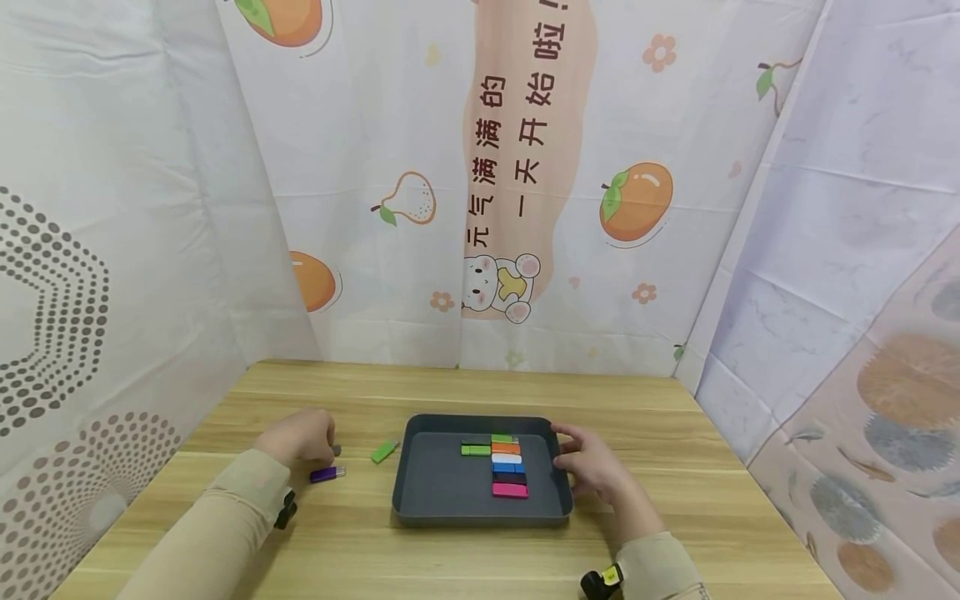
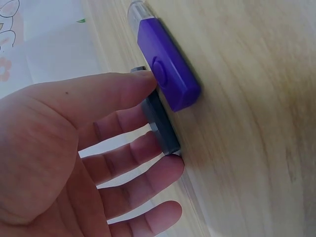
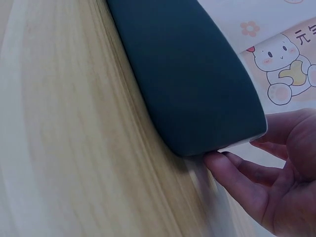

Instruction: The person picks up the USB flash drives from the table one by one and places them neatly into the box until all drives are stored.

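Observation:
My left hand (image 1: 300,435) pinches a dark grey USB flash drive (image 2: 163,126) between thumb and fingers, low over the table's left side. Right beside it lies a purple USB flash drive (image 2: 168,64) with a clear cap. A green flash drive (image 1: 385,452) is on the wood between that hand and the dark grey tray (image 1: 480,521). My right hand (image 1: 596,462) holds the tray's right wall, thumb and fingers spread along it. Inside, a column of flash drives includes orange (image 1: 506,448), white (image 1: 506,459), blue (image 1: 508,468) and pink (image 1: 510,491), with another green one (image 1: 476,451) to the left.
The wooden table (image 1: 480,567) carries everything. Printed white curtains (image 1: 360,325) hang behind it and along both sides. A small black device with a yellow label (image 1: 602,581) is at the right wrist; another black device (image 1: 286,510) is at the left.

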`<state>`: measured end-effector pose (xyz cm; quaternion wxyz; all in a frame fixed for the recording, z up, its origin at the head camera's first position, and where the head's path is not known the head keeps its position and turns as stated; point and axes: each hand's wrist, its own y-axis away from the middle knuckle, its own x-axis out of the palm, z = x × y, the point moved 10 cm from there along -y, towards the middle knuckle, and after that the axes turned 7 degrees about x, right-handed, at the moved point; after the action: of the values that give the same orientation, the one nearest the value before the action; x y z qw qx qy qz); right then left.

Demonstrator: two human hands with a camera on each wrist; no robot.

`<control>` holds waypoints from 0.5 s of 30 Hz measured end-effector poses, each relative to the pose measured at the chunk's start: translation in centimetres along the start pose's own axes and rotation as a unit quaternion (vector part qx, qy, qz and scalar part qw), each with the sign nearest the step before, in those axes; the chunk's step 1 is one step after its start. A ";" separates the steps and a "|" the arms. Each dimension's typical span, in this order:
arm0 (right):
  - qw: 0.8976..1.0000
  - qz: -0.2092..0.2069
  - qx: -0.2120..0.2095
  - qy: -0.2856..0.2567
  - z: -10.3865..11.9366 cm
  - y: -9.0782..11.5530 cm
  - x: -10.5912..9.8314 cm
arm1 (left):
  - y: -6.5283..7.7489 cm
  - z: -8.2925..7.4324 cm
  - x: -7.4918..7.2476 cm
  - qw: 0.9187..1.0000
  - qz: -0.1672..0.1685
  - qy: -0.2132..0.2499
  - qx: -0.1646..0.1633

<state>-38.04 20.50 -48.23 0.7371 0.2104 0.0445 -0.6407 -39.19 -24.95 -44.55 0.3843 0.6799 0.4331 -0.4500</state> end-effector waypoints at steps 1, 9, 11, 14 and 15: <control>1.000 0.000 0.000 0.000 0.0 0.0 0.0 | 0.0 0.0 0.0 1.000 0.000 -0.001 0.000; 1.000 -0.001 0.001 -0.001 0.0 0.0 0.0 | -0.1 0.0 0.1 1.000 0.006 -0.008 -0.008; 1.000 0.000 0.001 0.000 0.0 0.0 0.0 | 0.0 -0.1 0.1 1.000 0.008 -0.009 -0.008; 1.000 0.000 0.000 0.002 0.0 0.0 0.0 | 0.0 -0.1 0.1 1.000 0.008 -0.010 -0.008; 1.000 0.001 -0.001 0.002 0.0 0.0 0.0 | 0.0 -0.1 0.1 1.000 0.007 -0.009 -0.010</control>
<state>-38.02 20.51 -48.22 0.7378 0.2112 0.0460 -0.6394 -39.15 -24.84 -44.66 0.3980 0.6751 0.4290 -0.4492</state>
